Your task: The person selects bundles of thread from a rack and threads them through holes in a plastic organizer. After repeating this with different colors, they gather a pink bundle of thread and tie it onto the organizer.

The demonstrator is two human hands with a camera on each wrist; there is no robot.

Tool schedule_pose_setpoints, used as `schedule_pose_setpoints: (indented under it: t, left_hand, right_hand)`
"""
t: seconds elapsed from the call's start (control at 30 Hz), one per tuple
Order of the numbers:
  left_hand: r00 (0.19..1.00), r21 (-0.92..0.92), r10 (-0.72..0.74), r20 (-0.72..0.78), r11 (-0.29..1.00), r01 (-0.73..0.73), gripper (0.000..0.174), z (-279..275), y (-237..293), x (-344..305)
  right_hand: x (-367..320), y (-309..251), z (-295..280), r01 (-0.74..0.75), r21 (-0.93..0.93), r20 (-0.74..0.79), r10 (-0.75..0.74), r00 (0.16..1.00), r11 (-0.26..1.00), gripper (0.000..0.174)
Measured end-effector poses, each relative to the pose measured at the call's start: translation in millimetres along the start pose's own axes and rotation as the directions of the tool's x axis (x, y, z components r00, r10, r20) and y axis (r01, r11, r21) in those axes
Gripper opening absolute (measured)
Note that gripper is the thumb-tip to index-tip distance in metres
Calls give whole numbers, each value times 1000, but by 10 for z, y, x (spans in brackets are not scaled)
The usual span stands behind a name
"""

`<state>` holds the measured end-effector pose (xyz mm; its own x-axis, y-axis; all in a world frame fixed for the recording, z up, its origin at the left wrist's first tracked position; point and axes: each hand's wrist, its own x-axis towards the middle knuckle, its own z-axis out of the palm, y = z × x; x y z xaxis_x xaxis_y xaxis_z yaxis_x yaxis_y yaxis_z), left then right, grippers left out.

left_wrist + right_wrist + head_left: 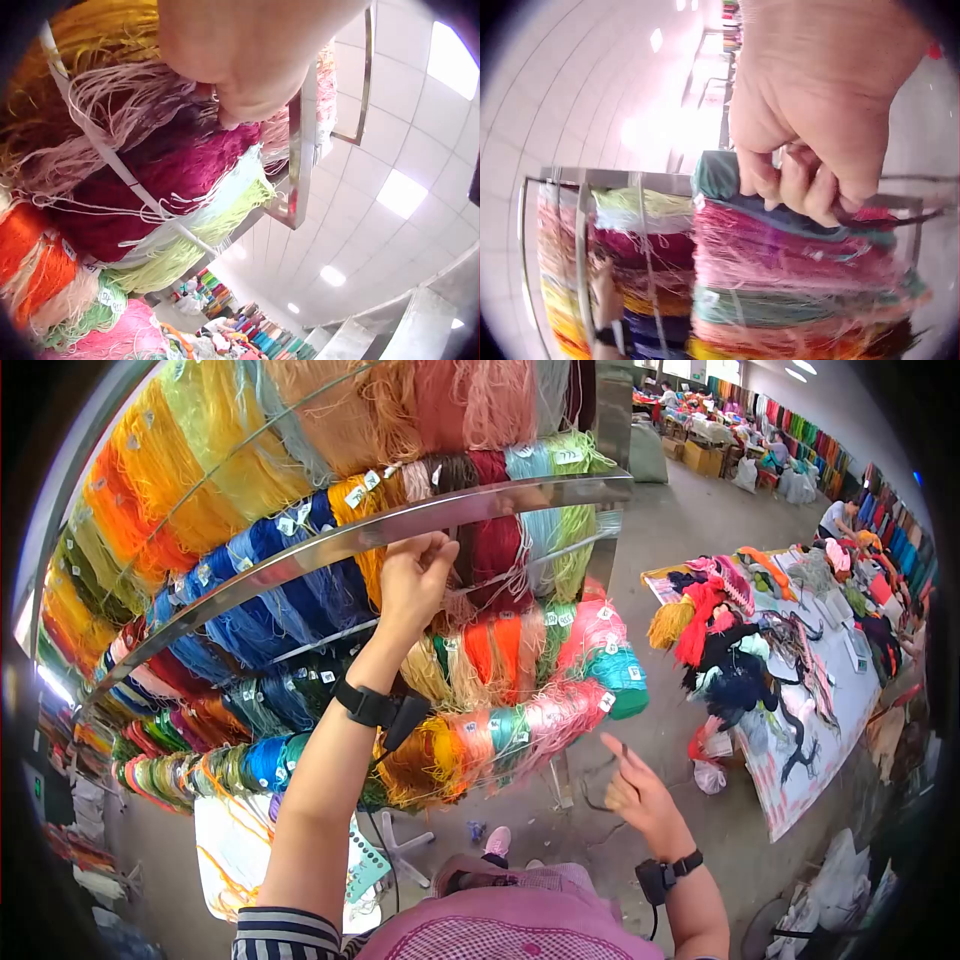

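Note:
My left hand [415, 582] reaches up to the metal rack, its fingers curled just below the steel bar [330, 540]. In the left wrist view its fingertips pinch into a dark brown thread hank [196, 124], which hangs between a pale pink hank [124, 94] and a deep crimson hank [161, 184]. My right hand [640, 800] is held low, away from the rack, with its index finger pointing up. Between its fingers it holds a thin dark strand of thread [900, 220], which trails off to the side in the right wrist view.
Labelled hanks in many colours hang in tiers, with a teal bundle [622, 678] at the lower rack's end. To the right stands a white table [800, 760] strewn with yarn. A white board [225, 840] and a chair base [400, 845] are below. Other people work farther back.

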<state>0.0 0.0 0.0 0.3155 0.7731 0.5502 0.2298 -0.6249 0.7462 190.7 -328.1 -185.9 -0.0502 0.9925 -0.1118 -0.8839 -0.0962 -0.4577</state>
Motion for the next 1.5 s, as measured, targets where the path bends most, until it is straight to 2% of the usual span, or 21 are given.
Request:
schedule_pose_setpoints:
  t: [0.1, 0.17, 0.23, 0.33, 0.43, 0.5, 0.57, 0.63, 0.7, 0.77, 0.83, 0.87, 0.9, 0.97, 1.03, 1.1, 1.17, 1.23, 1.3, 1.37, 1.5]
  left_hand:
    - [991, -38, 98, 86, 995, -95, 12, -16, 31, -113]
    - [907, 135, 421, 19, 898, -419, 11, -49, 53, -273]
    - [879, 62, 447, 166, 885, -462, 11, -39, 126, -524]
    - [784, -26, 522, 336, 837, -546, 15, 182, 27, -1151]
    - [776, -250, 422, 468, 906, -342, 14, 173, 2, -1235]
    - [873, -206, 444, 203, 891, -405, 13, 191, -90, -855]
    - [944, -100, 280, -176, 949, -300, 16, 145, 169, -462]
    - [986, 175, 113, -120, 980, -91, 23, 176, 83, -93]
    - [975, 315, 141, -170, 945, -82, 24, 252, -23, 105]
    - [961, 451, 181, -208, 890, -70, 26, 285, -95, 146]
    - [819, 492, 489, -300, 815, -306, 25, 309, -119, 137]
    - [819, 486, 484, -307, 820, -302, 25, 303, -105, 108]
    - [877, 410, 389, -283, 875, -256, 23, 267, -73, 76]
    - [925, 339, 292, -244, 919, -200, 21, 167, -28, 23]
    - [977, 166, 150, -149, 978, -125, 18, 95, 20, -52]
    - [988, 148, 103, -114, 985, -86, 16, 36, 38, -68]
    - [979, 126, 194, -59, 974, -186, 16, -14, 3, -79]
    - [991, 84, 129, -20, 988, -127, 14, -61, 83, -150]
    - [943, 167, 324, -72, 936, -309, 12, -71, 77, -248]
    - [959, 152, 276, -62, 952, -265, 10, -106, 119, -362]
    - [929, 165, 358, -91, 926, -340, 10, -135, 126, -427]
  right_hand:
    - [406, -214, 551, 109, -310, -48, -130, 990, 944, 37]
    - [724, -318, 870, 166, -679, 12, -216, 976, 715, 32]
    - [1101, -301, 1262, 316, -698, 37, -408, 912, 642, 28]
    - [1540, -374, 1722, 388, -475, 31, -425, 905, 790, 24]
    - [1695, -470, 1790, 345, -411, 182, -295, 938, 844, 21]
    - [1637, -448, 1673, 385, -388, 301, -280, 912, 838, 17]
    - [1380, -300, 1630, 366, -473, 170, -325, 930, 801, 12]
    - [1037, -146, 1328, 271, -621, 45, -312, 949, 735, 12]
    - [624, 117, 899, 120, -773, -100, -306, 947, 623, 12]
    - [93, 405, 221, -110, -892, -273, -329, 904, 438, 21]
    - [-685, 820, -1323, -374, -842, -236, -358, 903, -389, 23]
    - [-1199, 936, -1945, -476, -668, -486, -149, 861, -573, 28]
    - [-1626, 923, -2159, -537, -584, -662, -26, 749, -609, 28]
    - [-1874, 687, -1738, -855, -517, -855, -65, 514, 39, 25]
    - [-1666, 378, -1279, -522, -455, -733, 29, 680, 721, 17]
    - [-1185, 170, -785, -122, -349, -490, -70, 869, 929, 24]
    - [-631, -38, 130, -36, -333, -354, -89, 931, 942, 24]
    - [-106, -110, 386, 72, -484, -227, -205, 952, 872, 22]
    - [394, -226, 777, 87, -724, -217, -345, 913, 685, 23]
    - [816, -321, 1060, 253, -687, -2, -350, 937, 681, 24]
    - [1410, -421, 1720, 317, -696, 44, -402, 915, 645, 23]
